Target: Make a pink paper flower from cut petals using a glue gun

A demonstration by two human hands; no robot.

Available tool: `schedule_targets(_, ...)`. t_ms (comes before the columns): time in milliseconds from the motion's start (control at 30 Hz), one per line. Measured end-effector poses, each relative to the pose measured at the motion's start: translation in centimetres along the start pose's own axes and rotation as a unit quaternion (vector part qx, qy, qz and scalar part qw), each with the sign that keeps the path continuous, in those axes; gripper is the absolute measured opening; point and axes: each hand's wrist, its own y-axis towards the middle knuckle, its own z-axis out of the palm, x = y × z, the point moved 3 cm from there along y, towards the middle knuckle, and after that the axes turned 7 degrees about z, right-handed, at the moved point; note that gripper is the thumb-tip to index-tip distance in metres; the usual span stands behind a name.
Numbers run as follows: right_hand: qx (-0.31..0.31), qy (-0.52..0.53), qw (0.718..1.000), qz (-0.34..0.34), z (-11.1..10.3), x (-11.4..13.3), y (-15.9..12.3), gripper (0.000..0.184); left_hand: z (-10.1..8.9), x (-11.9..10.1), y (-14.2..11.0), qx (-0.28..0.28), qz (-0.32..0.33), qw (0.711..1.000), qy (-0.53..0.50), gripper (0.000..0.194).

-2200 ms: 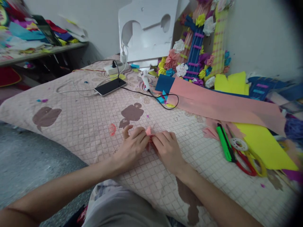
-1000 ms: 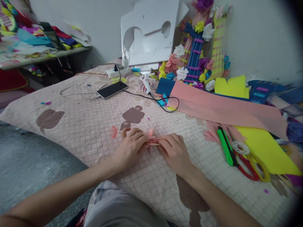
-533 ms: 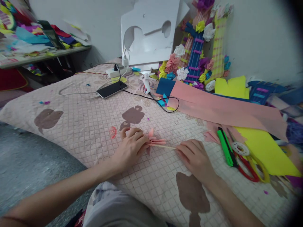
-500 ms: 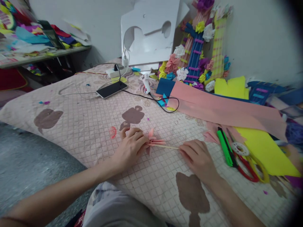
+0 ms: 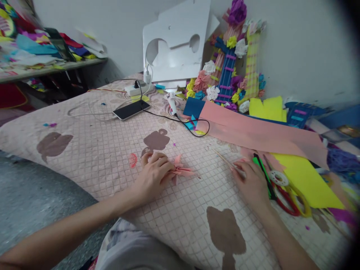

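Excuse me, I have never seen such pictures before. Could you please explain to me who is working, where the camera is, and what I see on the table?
There is no robot: these are a person's two bare hands. All the pictures come from one camera worn on the head, looking forward and down. The left hand holds a folded pink piece, which looks like paper. The right hand holds a thin stick. On the patterned cloth lie a phone, a white glue gun, a long pink sheet and, near the right hand, a green cutter. Behind stand colourful guitar shapes with flowers.
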Motion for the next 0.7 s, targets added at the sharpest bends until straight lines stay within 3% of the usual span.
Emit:
schedule_targets(567,0.027,0.006,0.999,0.024,0.22,-0.45,-0.39,0.023,-0.64,0.16,-0.61,-0.023,-0.010,1.000,0.013,0.007)
schedule_targets(700,0.035,0.006,0.999,0.024,0.40,-0.55,-0.36,0.021,-0.85,0.55,-0.59,-0.027,-0.009,0.999,0.027,0.015)
